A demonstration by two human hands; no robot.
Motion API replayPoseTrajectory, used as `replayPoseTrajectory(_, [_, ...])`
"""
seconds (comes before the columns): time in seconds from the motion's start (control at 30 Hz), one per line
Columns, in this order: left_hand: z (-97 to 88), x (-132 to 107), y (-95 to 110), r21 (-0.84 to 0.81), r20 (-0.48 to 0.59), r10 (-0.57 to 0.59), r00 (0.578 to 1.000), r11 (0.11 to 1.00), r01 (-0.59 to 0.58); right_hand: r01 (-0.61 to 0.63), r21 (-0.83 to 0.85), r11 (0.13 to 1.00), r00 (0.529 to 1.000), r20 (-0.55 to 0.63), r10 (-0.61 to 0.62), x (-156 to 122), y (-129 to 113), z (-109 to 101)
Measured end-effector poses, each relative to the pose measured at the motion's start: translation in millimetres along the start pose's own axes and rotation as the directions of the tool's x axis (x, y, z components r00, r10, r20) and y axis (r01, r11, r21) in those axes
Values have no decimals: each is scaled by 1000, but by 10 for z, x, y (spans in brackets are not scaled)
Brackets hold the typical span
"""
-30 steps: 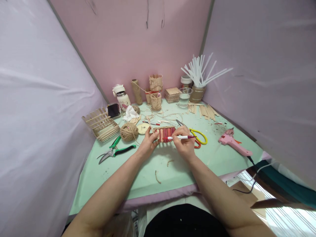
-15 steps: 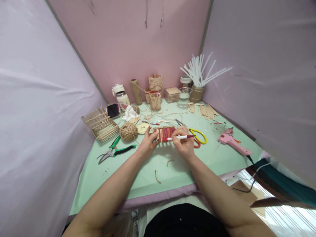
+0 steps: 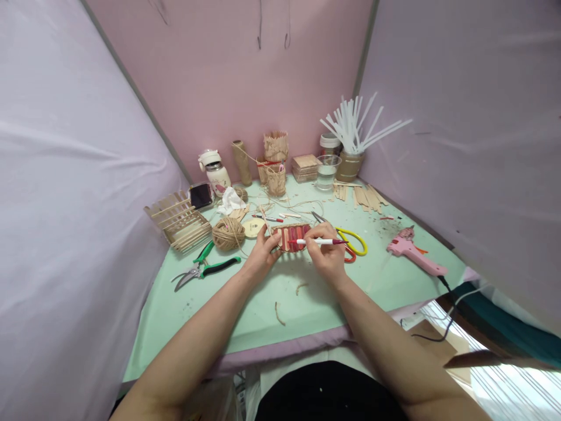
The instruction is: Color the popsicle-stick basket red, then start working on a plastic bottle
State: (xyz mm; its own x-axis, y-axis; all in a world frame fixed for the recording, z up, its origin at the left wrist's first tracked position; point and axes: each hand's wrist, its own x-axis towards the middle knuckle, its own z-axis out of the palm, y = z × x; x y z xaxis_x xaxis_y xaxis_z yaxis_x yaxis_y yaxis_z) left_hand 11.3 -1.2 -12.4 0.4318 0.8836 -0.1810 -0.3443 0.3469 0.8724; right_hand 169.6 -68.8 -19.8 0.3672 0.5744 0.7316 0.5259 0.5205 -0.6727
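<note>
A small panel of wooden strips (image 3: 294,238), striped in reds, pinks and bare wood and edged with twine, sits just above the tabletop or on it; I cannot tell which. My left hand (image 3: 264,248) grips its left end between thumb and fingers. In my right hand (image 3: 326,248) is a white marker pen (image 3: 323,241) with a dark red end, lying nearly level. The pen's red tip reaches over the left-middle strips. Scissors (image 3: 353,241) with yellow and red handles lie just beyond my right hand. A ball of twine (image 3: 228,234) is left of my left hand.
Green-handled pruning shears (image 3: 204,269) lie at the left, near a slatted wooden piece (image 3: 179,219). A pink glue gun (image 3: 414,251) with a cord lies at the right. Along the back stand a bottle (image 3: 215,173), a plastic cup of water (image 3: 326,174) and a pot of white sticks (image 3: 350,166).
The marker's tip has shifted left and slightly up across the striped panel. My left hand and the panel have stayed in place.
</note>
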Motion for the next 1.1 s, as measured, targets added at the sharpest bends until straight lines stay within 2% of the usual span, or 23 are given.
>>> replayPoseTrajectory(0.17, [6, -2, 6, 0, 2, -5, 1000, 1000, 5, 47, 18, 999, 998, 34, -47, -3, -2, -2])
replayPoseTrajectory(0.3, [7, 3, 1, -5, -4, -5, 1000, 1000, 5, 24, 15, 1000, 1000, 14, -24, -5, -3, -2])
replayPoseTrajectory(0.5, [-5, 7, -6, 7, 5, -1, 1000, 1000, 1, 41, -3, 999, 997, 70, -40, -8, 1, -10])
replayPoseTrajectory(1.1, [4, 5, 3, -13, 0, -3, 1000, 1000, 3, 31, 5, 999, 999, 7, -31, -12, 2, 18])
